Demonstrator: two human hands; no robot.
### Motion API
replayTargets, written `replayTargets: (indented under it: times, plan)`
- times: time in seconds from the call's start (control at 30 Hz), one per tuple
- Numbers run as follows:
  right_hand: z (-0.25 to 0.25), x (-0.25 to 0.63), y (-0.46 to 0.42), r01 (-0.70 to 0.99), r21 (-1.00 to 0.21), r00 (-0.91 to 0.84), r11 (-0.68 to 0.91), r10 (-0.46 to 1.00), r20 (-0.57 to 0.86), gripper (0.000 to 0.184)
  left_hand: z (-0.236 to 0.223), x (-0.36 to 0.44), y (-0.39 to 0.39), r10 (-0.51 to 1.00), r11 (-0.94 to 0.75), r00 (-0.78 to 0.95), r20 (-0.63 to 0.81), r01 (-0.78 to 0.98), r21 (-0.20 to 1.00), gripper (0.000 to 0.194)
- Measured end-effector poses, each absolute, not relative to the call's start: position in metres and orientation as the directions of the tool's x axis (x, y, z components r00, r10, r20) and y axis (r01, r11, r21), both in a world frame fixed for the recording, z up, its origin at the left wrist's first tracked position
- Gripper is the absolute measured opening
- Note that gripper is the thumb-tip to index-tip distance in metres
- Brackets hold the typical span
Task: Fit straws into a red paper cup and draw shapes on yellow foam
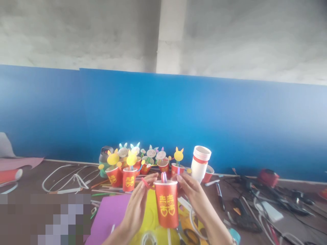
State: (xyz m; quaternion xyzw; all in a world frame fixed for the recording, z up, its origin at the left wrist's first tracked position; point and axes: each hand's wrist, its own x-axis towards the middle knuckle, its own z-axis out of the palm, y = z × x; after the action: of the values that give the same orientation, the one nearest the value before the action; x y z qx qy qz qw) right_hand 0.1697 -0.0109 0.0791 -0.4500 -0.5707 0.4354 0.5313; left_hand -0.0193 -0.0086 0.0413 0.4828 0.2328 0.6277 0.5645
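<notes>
A red paper cup (167, 204) with a white rim and gold double characters is upright between my hands, in front of the others. Out of its mouth rises a shiny purple strip (164, 177). My left hand (136, 202) is at the cup's left side, its fingers reaching the rim; a thin red strip (145, 183) shows across them. My right hand (191, 192) is closed by the right rim, with another shiny purple strip (178, 170) rising at its fingertips. The cup's far side is hidden.
Behind stand several red cups (129, 179) with paper animal heads on stems, and a stack of white cups (200, 163). A purple sheet (107, 216), a yellow sheet (150, 211) and scissors (190, 236) lie below. Tangled cables (260, 200) cover the right; a blue partition (163, 112) closes the back.
</notes>
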Motion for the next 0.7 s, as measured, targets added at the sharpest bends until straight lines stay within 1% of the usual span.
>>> replayTargets:
  times: [0.07,0.2,0.33,0.43,0.5,0.57,0.63,0.7]
  plan:
    - [0.079,0.169,-0.011,0.021,-0.975,-0.051,0.222,0.974,0.221,0.040,0.043,-0.019,-0.011,0.928,-0.268,0.117,0.355,-0.452,0.851,0.038]
    - [0.077,0.166,-0.011,-0.001,-0.977,-0.045,0.212,0.976,0.211,0.044,0.043,-0.017,-0.013,0.938,-0.223,0.133,0.321,-0.479,0.849,0.049]
    - [0.080,0.163,-0.015,-0.029,-0.978,-0.062,0.205,0.976,0.207,0.042,0.043,-0.015,-0.011,0.955,-0.102,0.180,0.237,-0.548,0.830,0.043]
    - [0.087,0.163,-0.021,0.020,-0.982,-0.106,0.188,0.977,0.185,0.038,0.045,-0.019,-0.006,0.924,-0.009,0.307,0.227,-0.577,0.817,0.037]
    - [0.090,0.164,-0.024,0.099,-0.976,-0.134,0.196,0.974,0.182,0.037,0.047,-0.023,-0.003,0.891,-0.005,0.381,0.248,-0.538,0.843,0.032]
    - [0.091,0.165,-0.026,0.184,-0.956,-0.146,0.227,0.968,0.202,0.035,0.049,-0.028,0.000,0.868,-0.059,0.412,0.277,-0.469,0.881,0.027]
    - [0.091,0.167,-0.027,0.235,-0.934,-0.153,0.269,0.959,0.238,0.031,0.049,-0.031,0.002,0.854,-0.122,0.429,0.294,-0.384,0.915,0.031]
    - [0.090,0.168,-0.029,0.244,-0.918,-0.203,0.313,0.942,0.267,0.027,0.049,-0.034,0.003,0.842,-0.148,0.461,0.281,-0.304,0.941,0.034]
